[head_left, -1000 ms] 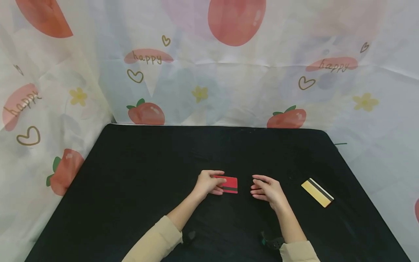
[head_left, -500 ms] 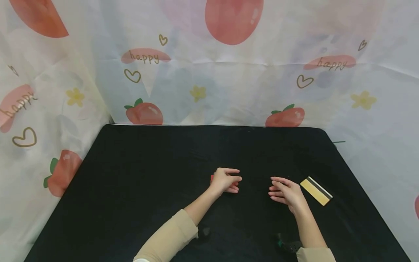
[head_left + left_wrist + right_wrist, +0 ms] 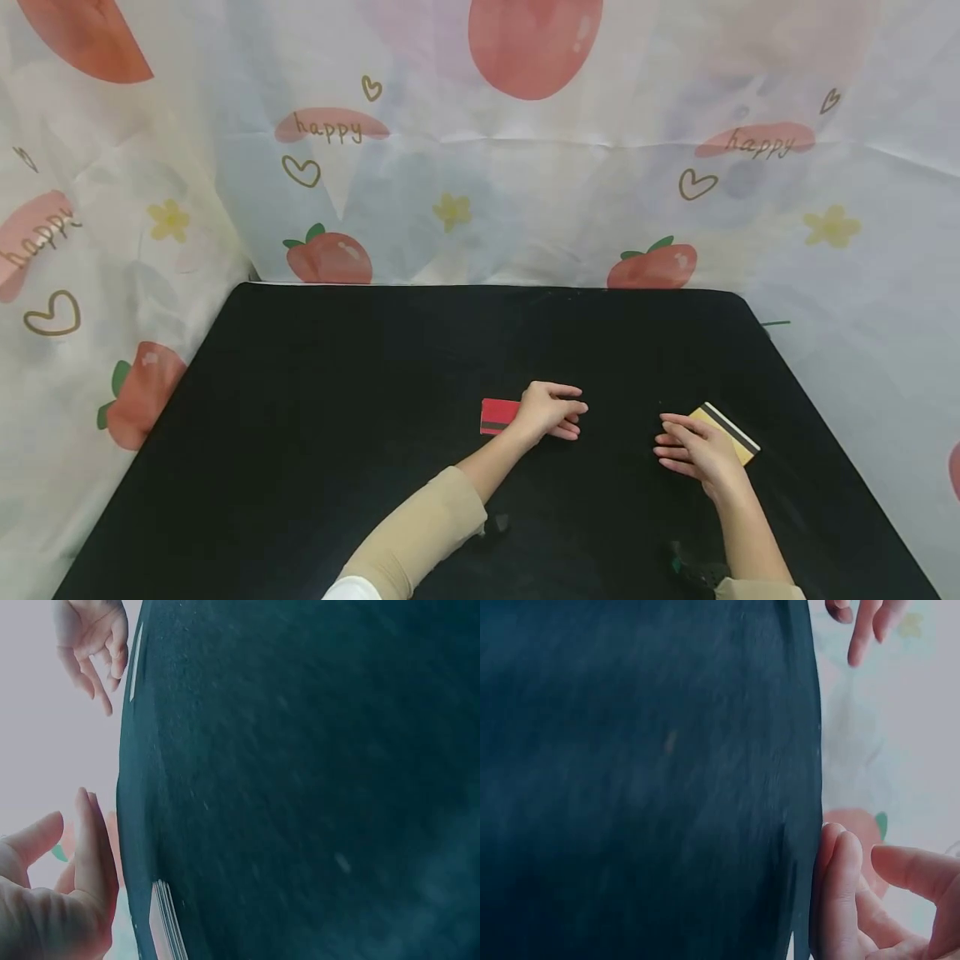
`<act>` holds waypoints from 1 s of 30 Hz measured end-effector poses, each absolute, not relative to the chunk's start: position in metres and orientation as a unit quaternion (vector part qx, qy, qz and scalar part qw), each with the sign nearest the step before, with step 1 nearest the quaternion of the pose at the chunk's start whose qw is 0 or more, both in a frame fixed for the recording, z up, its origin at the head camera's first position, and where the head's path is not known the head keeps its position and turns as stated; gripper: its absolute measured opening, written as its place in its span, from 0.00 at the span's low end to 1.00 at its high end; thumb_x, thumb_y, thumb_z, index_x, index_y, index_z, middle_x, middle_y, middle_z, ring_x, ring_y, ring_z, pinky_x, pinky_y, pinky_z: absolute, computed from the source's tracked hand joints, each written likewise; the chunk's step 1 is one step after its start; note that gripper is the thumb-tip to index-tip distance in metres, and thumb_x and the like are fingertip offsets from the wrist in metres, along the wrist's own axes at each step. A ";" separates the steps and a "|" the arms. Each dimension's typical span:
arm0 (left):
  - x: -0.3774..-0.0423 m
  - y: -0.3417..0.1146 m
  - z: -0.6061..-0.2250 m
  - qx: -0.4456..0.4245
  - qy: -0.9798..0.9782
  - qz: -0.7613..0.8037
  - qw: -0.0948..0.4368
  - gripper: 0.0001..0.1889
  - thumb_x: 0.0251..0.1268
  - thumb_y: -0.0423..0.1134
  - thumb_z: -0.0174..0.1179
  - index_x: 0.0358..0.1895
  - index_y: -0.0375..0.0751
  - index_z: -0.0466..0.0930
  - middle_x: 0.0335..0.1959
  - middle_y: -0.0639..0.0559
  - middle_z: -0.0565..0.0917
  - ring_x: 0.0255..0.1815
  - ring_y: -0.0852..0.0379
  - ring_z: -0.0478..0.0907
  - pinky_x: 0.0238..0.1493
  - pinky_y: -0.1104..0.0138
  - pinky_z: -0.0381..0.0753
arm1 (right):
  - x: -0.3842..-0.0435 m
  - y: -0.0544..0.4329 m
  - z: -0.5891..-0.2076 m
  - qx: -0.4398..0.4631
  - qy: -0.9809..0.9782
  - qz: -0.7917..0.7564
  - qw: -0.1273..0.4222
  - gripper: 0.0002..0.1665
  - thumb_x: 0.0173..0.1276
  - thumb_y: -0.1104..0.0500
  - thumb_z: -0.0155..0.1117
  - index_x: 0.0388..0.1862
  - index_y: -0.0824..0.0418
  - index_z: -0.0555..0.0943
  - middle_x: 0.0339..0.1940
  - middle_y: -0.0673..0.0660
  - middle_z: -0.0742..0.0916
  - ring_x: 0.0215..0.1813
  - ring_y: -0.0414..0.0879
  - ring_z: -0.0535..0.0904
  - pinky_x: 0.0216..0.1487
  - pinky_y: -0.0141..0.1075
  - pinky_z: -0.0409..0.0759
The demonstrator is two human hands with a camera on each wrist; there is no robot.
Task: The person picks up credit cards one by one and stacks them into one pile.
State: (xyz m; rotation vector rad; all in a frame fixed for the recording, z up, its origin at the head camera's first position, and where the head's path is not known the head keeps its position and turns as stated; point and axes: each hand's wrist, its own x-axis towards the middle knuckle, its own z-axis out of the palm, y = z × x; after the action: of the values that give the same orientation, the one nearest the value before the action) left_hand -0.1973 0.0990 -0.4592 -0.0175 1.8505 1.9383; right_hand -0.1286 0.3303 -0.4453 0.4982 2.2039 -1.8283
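A red card with a dark stripe [image 3: 498, 412] lies near the middle of the black table; in the left wrist view its edge looks like a thin stack of several layers [image 3: 168, 922]. My left hand [image 3: 553, 410] hovers just right of it, hiding its right end, with fingers loosely extended and nothing in them. To the right lies a gold card with a dark and a white stripe [image 3: 729, 432]. My right hand [image 3: 699, 450] overlaps this card's left part in the head view, its fingers relaxed and holding nothing. The right wrist view shows my right hand's fingers [image 3: 841, 892] slightly bent.
The black table [image 3: 360, 358] ends at a far edge against a white cloth backdrop [image 3: 420, 192] printed with fruit, flowers and hearts. Beige sleeves [image 3: 420, 533] cover the forearms. Dark straps or devices [image 3: 693, 571] show under the wrists.
Both hands have moved right. The left hand has passed over the red card to its right side, uncovering its left part. The right hand has reached the gold card. Both cards stay on the table.
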 end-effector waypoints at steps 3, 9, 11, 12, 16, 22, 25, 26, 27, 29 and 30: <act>-0.197 0.106 -0.460 -0.010 0.665 0.708 0.239 0.15 0.53 0.31 0.64 0.47 0.35 0.81 0.21 0.40 0.81 0.14 0.57 0.78 0.21 0.63 0.83 | -0.124 0.340 -0.447 0.177 0.749 -0.628 0.114 0.27 0.71 0.54 0.51 0.63 0.68 0.65 0.29 0.46 0.83 0.33 0.38 0.83 0.37 0.34 0.83; -0.197 0.123 -0.464 -0.034 0.638 0.724 0.261 0.14 0.53 0.30 0.64 0.45 0.34 0.81 0.21 0.41 0.81 0.16 0.55 0.79 0.23 0.62 0.84 | -0.115 0.359 -0.448 0.206 0.725 -0.648 0.112 0.13 0.69 0.54 0.53 0.51 0.52 0.75 0.28 0.45 0.84 0.32 0.39 0.83 0.36 0.34 0.83; -0.197 0.129 -0.466 -0.038 0.634 0.725 0.266 0.13 0.53 0.30 0.64 0.44 0.34 0.82 0.20 0.41 0.81 0.17 0.54 0.80 0.23 0.61 0.84 | -0.114 0.365 -0.448 0.220 0.716 -0.654 0.109 0.07 0.69 0.55 0.53 0.44 0.46 0.76 0.27 0.45 0.84 0.31 0.39 0.84 0.36 0.34 0.84; -0.196 0.132 -0.467 -0.038 0.631 0.726 0.270 0.13 0.53 0.29 0.64 0.44 0.34 0.82 0.20 0.41 0.81 0.17 0.53 0.80 0.23 0.61 0.84 | -0.113 0.367 -0.449 0.226 0.710 -0.659 0.107 0.06 0.69 0.55 0.53 0.40 0.44 0.76 0.26 0.45 0.85 0.31 0.40 0.84 0.36 0.34 0.84; -0.196 0.141 -0.470 -0.032 0.626 0.726 0.283 0.13 0.53 0.29 0.64 0.44 0.34 0.82 0.22 0.40 0.81 0.20 0.50 0.82 0.23 0.62 0.84 | -0.109 0.378 -0.450 0.247 0.693 -0.669 0.105 0.06 0.68 0.55 0.55 0.33 0.41 0.76 0.25 0.45 0.85 0.30 0.40 0.84 0.36 0.35 0.84; -0.200 0.153 -0.472 -0.031 0.620 0.728 0.290 0.14 0.53 0.29 0.63 0.45 0.33 0.80 0.27 0.37 0.83 0.26 0.45 0.83 0.24 0.62 0.84 | -0.108 0.392 -0.453 0.269 0.671 -0.683 0.104 0.11 0.67 0.55 0.56 0.27 0.40 0.78 0.24 0.46 0.85 0.29 0.41 0.84 0.35 0.36 0.84; -0.202 0.159 -0.472 -0.035 0.613 0.732 0.294 0.14 0.53 0.29 0.63 0.46 0.33 0.80 0.29 0.37 0.83 0.28 0.43 0.83 0.25 0.61 0.84 | -0.108 0.399 -0.453 0.280 0.665 -0.685 0.096 0.14 0.67 0.55 0.55 0.23 0.39 0.79 0.22 0.46 0.85 0.28 0.41 0.84 0.33 0.35 0.84; -0.202 0.161 -0.472 -0.036 0.612 0.733 0.295 0.14 0.53 0.29 0.63 0.46 0.33 0.80 0.29 0.37 0.83 0.28 0.43 0.83 0.24 0.61 0.84 | -0.108 0.402 -0.453 0.282 0.665 -0.686 0.094 0.14 0.67 0.55 0.55 0.23 0.40 0.79 0.22 0.47 0.85 0.27 0.41 0.84 0.33 0.35 0.84; -0.202 0.163 -0.471 -0.037 0.611 0.733 0.296 0.14 0.53 0.29 0.63 0.46 0.33 0.80 0.29 0.38 0.83 0.28 0.43 0.83 0.24 0.60 0.84 | -0.108 0.404 -0.453 0.282 0.666 -0.685 0.091 0.14 0.67 0.55 0.55 0.23 0.40 0.79 0.22 0.47 0.85 0.27 0.42 0.84 0.33 0.35 0.84; -0.203 0.168 -0.471 -0.036 0.608 0.734 0.300 0.15 0.53 0.29 0.64 0.46 0.33 0.80 0.29 0.38 0.83 0.29 0.42 0.83 0.25 0.59 0.84 | -0.107 0.409 -0.453 0.289 0.667 -0.682 0.085 0.15 0.67 0.56 0.54 0.22 0.40 0.79 0.21 0.46 0.85 0.27 0.42 0.84 0.32 0.35 0.84; -0.202 0.170 -0.470 -0.035 0.607 0.735 0.302 0.15 0.53 0.30 0.64 0.46 0.34 0.80 0.29 0.38 0.83 0.29 0.42 0.83 0.25 0.59 0.84 | -0.107 0.411 -0.453 0.290 0.666 -0.682 0.082 0.16 0.67 0.56 0.53 0.22 0.40 0.79 0.21 0.46 0.85 0.26 0.42 0.84 0.32 0.35 0.84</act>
State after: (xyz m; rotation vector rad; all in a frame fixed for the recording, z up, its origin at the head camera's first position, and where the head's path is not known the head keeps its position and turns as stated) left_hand -0.2023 0.1704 -0.4704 -0.0926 1.6097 1.9484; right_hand -0.1072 0.4114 -0.4532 0.8672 1.9896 -2.0371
